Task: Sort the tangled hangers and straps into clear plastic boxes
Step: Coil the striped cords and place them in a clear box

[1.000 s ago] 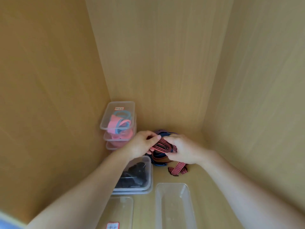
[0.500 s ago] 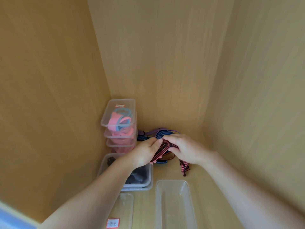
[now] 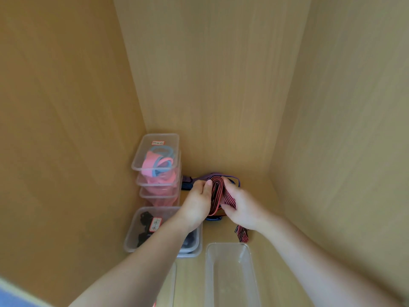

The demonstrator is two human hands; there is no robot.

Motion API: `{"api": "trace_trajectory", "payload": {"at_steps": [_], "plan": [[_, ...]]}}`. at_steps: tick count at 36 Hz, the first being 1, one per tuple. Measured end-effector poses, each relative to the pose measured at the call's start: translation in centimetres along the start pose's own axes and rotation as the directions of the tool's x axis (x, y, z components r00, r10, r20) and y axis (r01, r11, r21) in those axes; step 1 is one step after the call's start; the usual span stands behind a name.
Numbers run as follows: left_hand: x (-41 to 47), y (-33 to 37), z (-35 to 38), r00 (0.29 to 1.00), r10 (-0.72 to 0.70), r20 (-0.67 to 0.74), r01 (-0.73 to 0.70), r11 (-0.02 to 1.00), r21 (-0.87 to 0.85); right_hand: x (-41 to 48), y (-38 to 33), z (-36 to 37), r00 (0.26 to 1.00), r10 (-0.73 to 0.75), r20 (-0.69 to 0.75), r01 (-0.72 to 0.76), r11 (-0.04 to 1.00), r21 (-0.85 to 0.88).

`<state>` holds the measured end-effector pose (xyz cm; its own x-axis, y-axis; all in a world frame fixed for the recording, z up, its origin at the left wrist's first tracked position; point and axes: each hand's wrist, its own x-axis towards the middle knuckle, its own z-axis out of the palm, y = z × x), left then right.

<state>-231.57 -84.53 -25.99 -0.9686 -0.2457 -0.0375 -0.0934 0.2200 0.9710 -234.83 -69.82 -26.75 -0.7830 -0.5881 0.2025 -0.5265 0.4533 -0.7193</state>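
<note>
Deep in the corner of the wooden cupboard [image 3: 210, 85], my left hand [image 3: 197, 202] and my right hand [image 3: 241, 207] are close together. Both of them grip the red striped strap [image 3: 218, 193], which is folded into several loops between my fingers. Its loose end [image 3: 242, 234] comes out under my right wrist and seems to lie on the cupboard floor [image 3: 261, 218]. Behind my hands is the pile of blue and purple straps [image 3: 212, 175], just beside the stack of boxes with pink bands [image 3: 155, 151].

I think the step now is to finish the folding. To do it well, I should press my left thumb firmly on the loops so they do not spring open. I should take up the loose end last and check that no blue strap is caught in it. Then the bundle can go in the empty clear box [image 3: 228, 244] near me, beside the box with black things [image 3: 141, 229].
</note>
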Motion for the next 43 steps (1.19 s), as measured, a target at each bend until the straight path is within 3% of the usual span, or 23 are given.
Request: {"api": "trace_trajectory", "payload": {"at_steps": [3, 8, 10, 13, 19, 23, 33, 35, 38, 43], "plan": [[0.1, 0.2, 0.0, 1.000, -0.008, -0.004, 0.008, 1.000, -0.027, -0.1, 0.0, 0.2, 0.996, 0.035, 0.084, -0.036, 0.999, 0.013], [0.2, 0.7, 0.1, 0.993, -0.096, 0.066, 0.106, 0.982, -0.153, 0.6, 0.6, 0.9, 0.996, 0.068, 0.055, -0.071, 0.996, 0.054], [0.4, 0.7, -0.1, 0.988, -0.122, 0.095, 0.138, 0.974, -0.177, 0.6, 0.6, 0.7, 0.997, 0.072, 0.041, -0.071, 0.997, -0.009], [0.7, 0.7, -0.6, 0.977, -0.142, 0.159, 0.175, 0.960, -0.218, 0.6, 0.7, 0.2, 0.998, 0.029, 0.059, -0.024, 0.996, -0.084], [1.5, 0.9, -2.0, 0.968, -0.053, 0.244, 0.101, 0.977, -0.190, 0.6, 0.4, -0.8, 0.991, -0.064, 0.119, 0.078, 0.989, -0.123], [2.2, 0.9, -2.4, 0.984, -0.090, 0.154, 0.136, 0.936, -0.324, 0.6, 0.2, -1.0, 0.987, -0.159, 0.038, 0.163, 0.969, -0.187], [1.9, 1.3, -1.2, 0.987, -0.089, 0.137, 0.150, 0.821, -0.551, 0.3, 0.1, -0.6, 0.984, -0.089, -0.156, 0.071, 0.991, -0.117], [2.0, 1.2, -1.2, 0.991, -0.079, 0.109, 0.124, 0.848, -0.515, 0.3, 0.1, -0.7, 0.985, -0.083, -0.153, 0.067, 0.992, -0.104], [2.4, 0.8, -2.1, 0.995, -0.004, 0.098, 0.027, 0.973, -0.228, 0.3, 0.2, -1.6, 0.993, -0.074, -0.093, 0.060, 0.988, -0.142], [2.7, 1.5, -3.6, 0.942, -0.039, 0.333, -0.013, 0.988, 0.151, 0.6, 0.8, -3.2, 0.997, -0.077, 0.008, 0.077, 0.968, -0.240]]}}
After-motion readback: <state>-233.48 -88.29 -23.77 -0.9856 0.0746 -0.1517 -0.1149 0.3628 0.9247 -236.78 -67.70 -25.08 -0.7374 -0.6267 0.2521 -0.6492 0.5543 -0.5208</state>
